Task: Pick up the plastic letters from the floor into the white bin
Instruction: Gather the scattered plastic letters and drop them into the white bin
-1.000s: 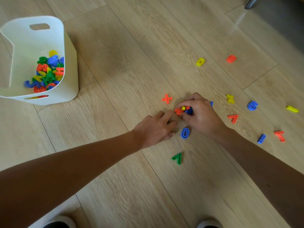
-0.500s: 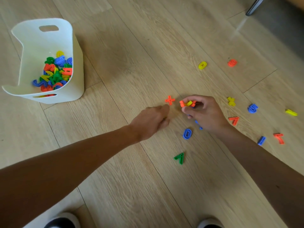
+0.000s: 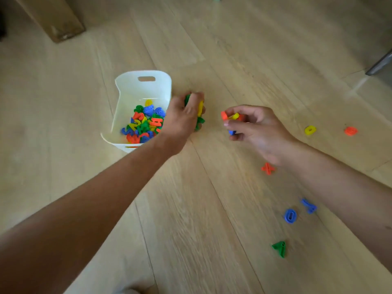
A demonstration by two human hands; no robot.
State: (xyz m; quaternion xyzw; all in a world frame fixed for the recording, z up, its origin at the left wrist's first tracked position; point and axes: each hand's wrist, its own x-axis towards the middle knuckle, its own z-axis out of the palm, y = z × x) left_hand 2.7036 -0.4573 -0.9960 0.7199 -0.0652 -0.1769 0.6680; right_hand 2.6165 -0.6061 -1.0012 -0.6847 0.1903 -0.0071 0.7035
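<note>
The pale wood floor (image 3: pixel 201 209) bore the white bin (image 3: pixel 127 90) just left of the left grip (image 3: pixel 182 118). Plastic letters (image 3: pixel 309 205) lay scattered right of the right grip (image 3: pixel 257 129): orange X (image 3: pixel 267 168), blue 0 (image 3: pixel 290 216), yellow ring (image 3: pixel 310 130).

Access: white bin (image 3: pixel 144 85), top open, plastic letters (image 3: pixel 144 124) heaped low inside. Clear lane: bare floor (image 3: pixel 212 187) between left hand (image 3: pixel 182 117) and right hand (image 3: pixel 254 128). Obstructions, right side: red cross (image 3: pixel 267 168), blue zero (image 3: pixel 290 215), green seven (image 3: pixel 280 248). Far left, well apart: brown box (image 3: pixel 53 20).
</note>
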